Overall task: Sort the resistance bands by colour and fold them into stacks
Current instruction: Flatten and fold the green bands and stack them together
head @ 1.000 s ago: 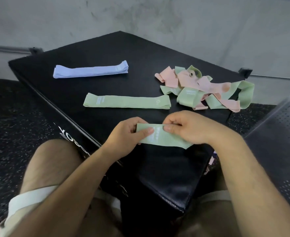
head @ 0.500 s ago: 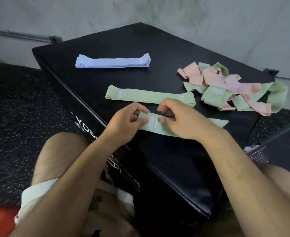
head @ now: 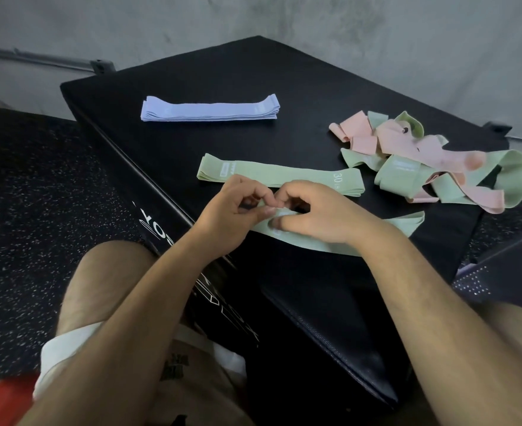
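Sorting is judged to be partly done. A blue stack (head: 209,108) is laid flat and squared towards the far side of the black padded surface (head: 284,72). A green stack (head: 279,177) is laid nearer, its long axis running left to right, roughly parallel to the blue one. A tangled heap (head: 432,158) of pink and green bands is left at the right of the surface, apart from both stacks. No pink stack is seen, so the pink bands and the rest of the green ones are judged to be unsorted and unfolded as yet.

A single green band (head: 407,222) is being worked near the front edge of the surface, just in front of the green stack. It is laid nearly flat, with its long axis set left to right, much in line with the stack beyond it. Its looped free end points right, past the right wrist, and its left end is gathered between the two hands.

The left hand (head: 235,210) is curled, and the band's left end is pinched between its thumb and its fingers (head: 265,212). The right hand (head: 318,216) is likewise curled down onto the band close beside it, with the thumb set against the fabric. How much is gripped beneath cannot be told, since the palm hides it.
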